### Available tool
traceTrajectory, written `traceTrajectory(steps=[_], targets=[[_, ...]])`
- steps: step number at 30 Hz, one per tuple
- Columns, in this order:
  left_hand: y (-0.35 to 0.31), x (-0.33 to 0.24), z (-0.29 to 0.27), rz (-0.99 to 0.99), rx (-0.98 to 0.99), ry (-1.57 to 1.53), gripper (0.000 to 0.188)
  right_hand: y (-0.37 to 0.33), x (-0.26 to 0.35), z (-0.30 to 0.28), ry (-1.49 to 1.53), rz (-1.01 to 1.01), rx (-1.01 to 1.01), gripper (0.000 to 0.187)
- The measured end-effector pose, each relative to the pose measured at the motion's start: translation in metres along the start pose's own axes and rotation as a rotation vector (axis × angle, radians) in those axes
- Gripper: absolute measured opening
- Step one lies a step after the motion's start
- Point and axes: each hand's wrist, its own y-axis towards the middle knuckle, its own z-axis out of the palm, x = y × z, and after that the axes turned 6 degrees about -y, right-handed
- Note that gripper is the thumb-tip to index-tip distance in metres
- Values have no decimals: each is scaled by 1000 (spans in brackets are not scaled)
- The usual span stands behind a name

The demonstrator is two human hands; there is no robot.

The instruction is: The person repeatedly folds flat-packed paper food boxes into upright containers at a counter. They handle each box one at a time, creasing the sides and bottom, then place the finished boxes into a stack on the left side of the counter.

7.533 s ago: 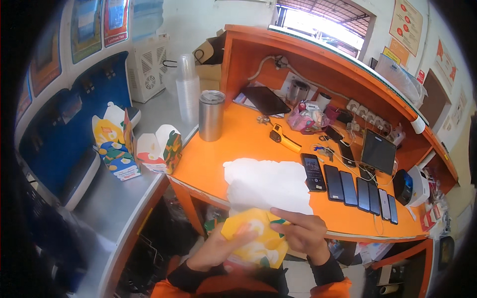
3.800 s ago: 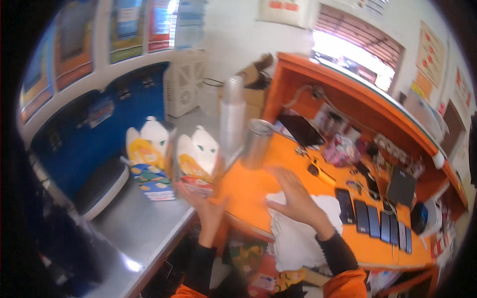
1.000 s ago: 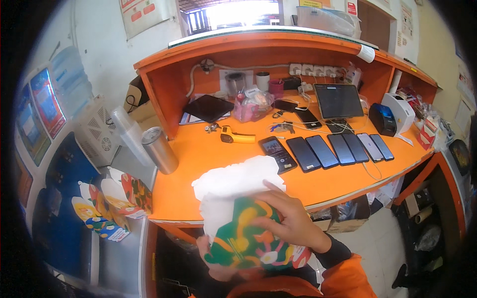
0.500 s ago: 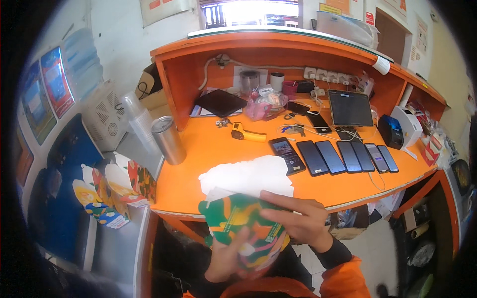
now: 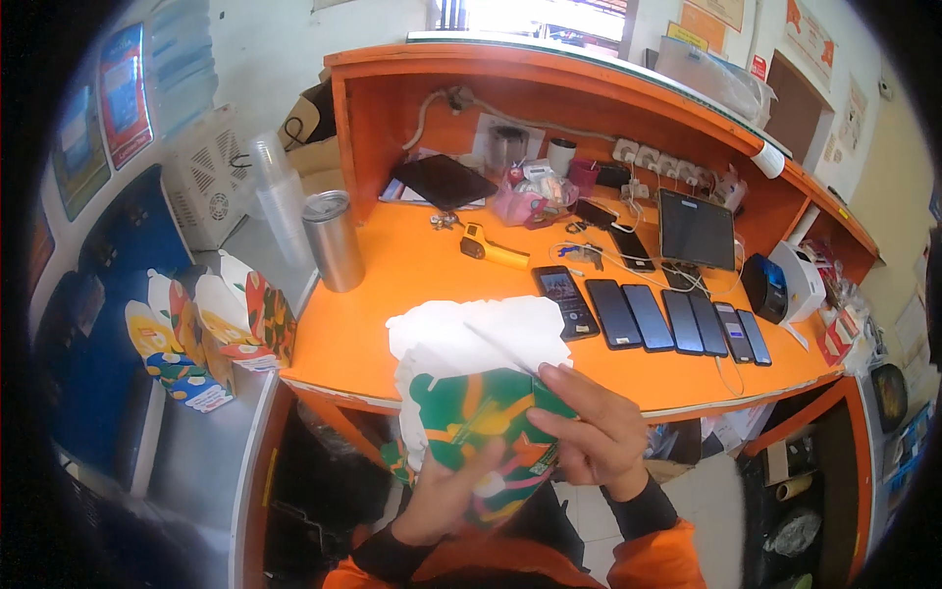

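A green paper food carton [image 5: 461, 417] with orange, yellow and pink patterns is between my hands, just in front of the desk edge. My left hand [image 5: 442, 501] grips its lower left part, thumb across the printed face. At its right upper edge my right hand [image 5: 594, 427] pinches a panel between thumb and fingers. The carton's white inner side and scalloped flap show along the left and top. Beyond it lies white scalloped card [image 5: 471, 329] on the orange desk [image 5: 392, 265]. The carton's underside and my left fingers behind it are hidden.
Folded patterned cartons [image 5: 245, 324] stand on the grey side table at left, near stacked plastic cups [image 5: 280, 201]. A steel tumbler [image 5: 334, 245], a yellow thermometer gun [image 5: 494, 248], several phones [image 5: 613, 314], a tablet [image 5: 692, 231] and cables occupy the desk. A raised orange shelf borders its back.
The carton has tilted, showing its side panel and more white interior. My right hand has shifted slightly lower along its edge. The whole view has turned slightly.
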Motion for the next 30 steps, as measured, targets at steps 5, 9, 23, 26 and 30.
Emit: traceTrajectory(steps=[5,9,23,26,30], targets=[[1,-2,0,34,-21,38,38,-8,9,6,-123,18,95,44],[1,0,-6,-3,17,191,36,-7,21,-3,445,485,19,45],[-5,-14,6,178,173,470,37,17,21,-36,366,499,-101,31],[5,-13,-11,245,262,820,24,19,12,-37,363,610,-314,37],[3,-10,-7,209,77,803,22,25,-1,-6,-115,314,-372,52]])
